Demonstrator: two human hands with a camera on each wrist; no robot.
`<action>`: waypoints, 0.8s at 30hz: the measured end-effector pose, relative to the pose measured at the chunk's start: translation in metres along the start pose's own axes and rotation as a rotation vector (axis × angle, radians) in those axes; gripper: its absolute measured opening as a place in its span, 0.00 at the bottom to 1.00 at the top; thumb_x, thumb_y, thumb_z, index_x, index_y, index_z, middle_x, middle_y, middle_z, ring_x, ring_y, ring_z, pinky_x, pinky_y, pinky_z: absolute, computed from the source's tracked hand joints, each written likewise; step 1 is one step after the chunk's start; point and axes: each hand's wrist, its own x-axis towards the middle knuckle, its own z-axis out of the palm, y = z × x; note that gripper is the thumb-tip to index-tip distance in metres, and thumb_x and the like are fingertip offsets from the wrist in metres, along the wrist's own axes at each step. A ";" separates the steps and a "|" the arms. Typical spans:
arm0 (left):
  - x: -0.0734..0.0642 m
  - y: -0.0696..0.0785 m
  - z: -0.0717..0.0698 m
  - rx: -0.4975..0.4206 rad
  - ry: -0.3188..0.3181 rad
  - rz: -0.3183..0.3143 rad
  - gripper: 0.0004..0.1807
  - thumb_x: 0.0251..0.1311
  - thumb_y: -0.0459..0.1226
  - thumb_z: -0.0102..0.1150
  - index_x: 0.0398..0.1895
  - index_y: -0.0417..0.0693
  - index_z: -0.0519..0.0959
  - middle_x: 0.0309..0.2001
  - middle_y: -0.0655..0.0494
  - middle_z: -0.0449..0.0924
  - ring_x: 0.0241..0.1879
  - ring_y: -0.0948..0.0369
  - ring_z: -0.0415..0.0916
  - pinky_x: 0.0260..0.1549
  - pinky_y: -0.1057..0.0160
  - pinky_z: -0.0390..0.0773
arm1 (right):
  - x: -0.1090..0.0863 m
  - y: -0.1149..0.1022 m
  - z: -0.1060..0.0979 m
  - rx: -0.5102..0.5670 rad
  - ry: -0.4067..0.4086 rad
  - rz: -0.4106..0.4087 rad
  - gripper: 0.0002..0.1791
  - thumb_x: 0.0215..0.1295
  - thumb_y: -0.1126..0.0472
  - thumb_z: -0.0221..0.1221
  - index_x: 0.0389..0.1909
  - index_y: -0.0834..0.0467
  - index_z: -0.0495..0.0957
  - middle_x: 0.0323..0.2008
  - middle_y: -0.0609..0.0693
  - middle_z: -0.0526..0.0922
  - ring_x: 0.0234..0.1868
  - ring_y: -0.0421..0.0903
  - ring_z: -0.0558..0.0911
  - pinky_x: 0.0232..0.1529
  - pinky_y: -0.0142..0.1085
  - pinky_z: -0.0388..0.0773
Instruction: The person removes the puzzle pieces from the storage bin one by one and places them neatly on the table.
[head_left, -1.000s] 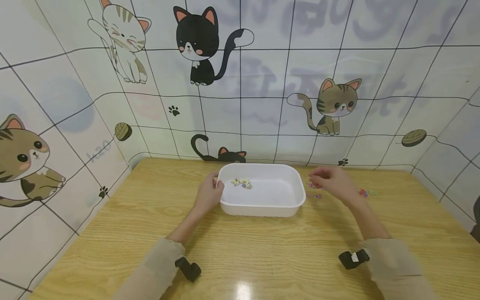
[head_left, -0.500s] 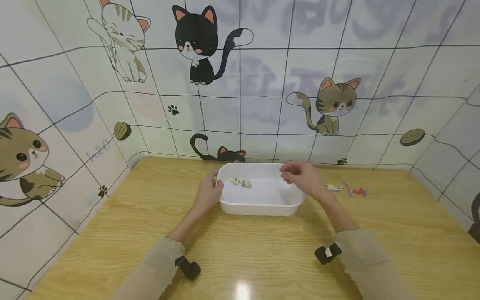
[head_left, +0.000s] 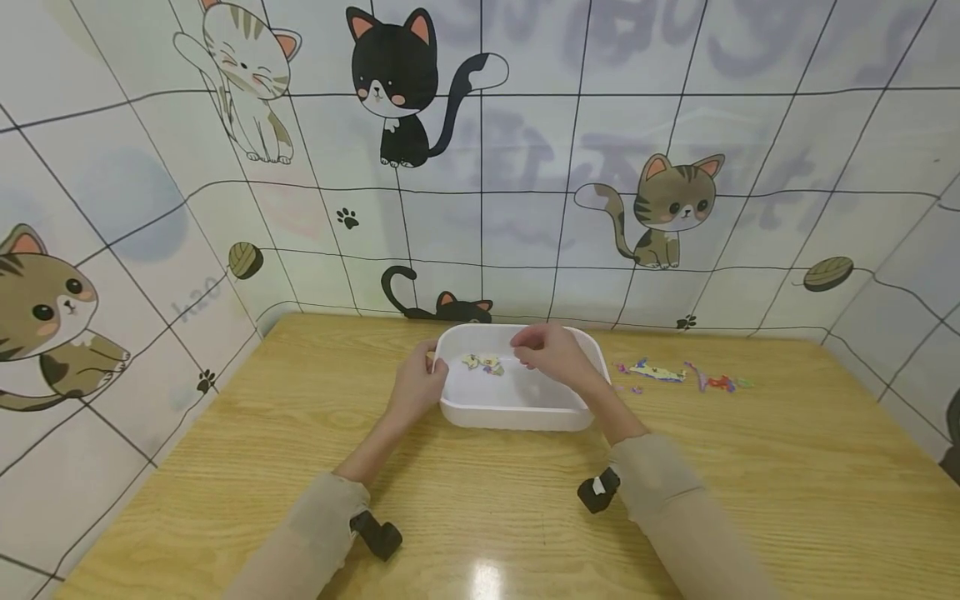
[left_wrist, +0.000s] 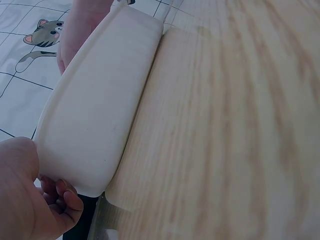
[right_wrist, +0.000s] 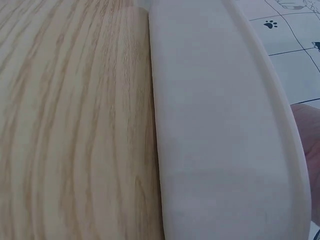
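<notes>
A white plastic tub (head_left: 517, 418) stands on the wooden table. My left hand (head_left: 420, 385) grips its left end, thumb over the rim and fingers curled under it in the left wrist view. Small cut-out pieces (head_left: 483, 364), mostly pale yellow, lie inside on the left. Over the tub's right half is my right hand (head_left: 555, 357), its fingers bent and tips close together; I cannot tell whether a small piece is between them. The right wrist view shows only part of this hand (right_wrist: 309, 160) behind the tub's wall.
Right of the tub lies a row of small colourful pieces: a long yellow-and-blue strip (head_left: 658, 372), a purple one (head_left: 698, 377), a red one (head_left: 722, 382) and tiny purple bits (head_left: 637, 390). A wall covering with cartoon cats (head_left: 517, 242) closes off the table's back.
My right hand has moved left from beside the pieces on the table, across the tub's right rim, to over its inside. The left hand keeps its grip and the tub stays in place.
</notes>
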 end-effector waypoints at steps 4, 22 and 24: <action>0.000 0.000 0.000 -0.005 -0.004 -0.009 0.24 0.66 0.32 0.49 0.64 0.33 0.73 0.24 0.55 0.65 0.22 0.61 0.62 0.20 0.66 0.64 | 0.010 -0.001 0.008 -0.017 -0.017 0.022 0.12 0.68 0.65 0.61 0.47 0.68 0.83 0.37 0.56 0.86 0.32 0.43 0.81 0.35 0.33 0.78; 0.000 -0.001 0.001 0.008 0.017 0.030 0.23 0.65 0.30 0.49 0.62 0.30 0.73 0.23 0.54 0.66 0.22 0.61 0.63 0.20 0.65 0.65 | 0.023 0.005 0.028 -0.099 -0.090 0.149 0.09 0.62 0.67 0.66 0.41 0.67 0.83 0.32 0.54 0.84 0.24 0.40 0.77 0.27 0.30 0.73; 0.000 -0.002 0.001 0.011 0.018 0.034 0.22 0.65 0.30 0.49 0.62 0.30 0.73 0.23 0.54 0.66 0.21 0.61 0.62 0.20 0.65 0.64 | 0.023 0.007 0.029 -0.128 -0.096 0.131 0.09 0.61 0.66 0.67 0.40 0.67 0.83 0.33 0.54 0.85 0.24 0.40 0.77 0.27 0.30 0.72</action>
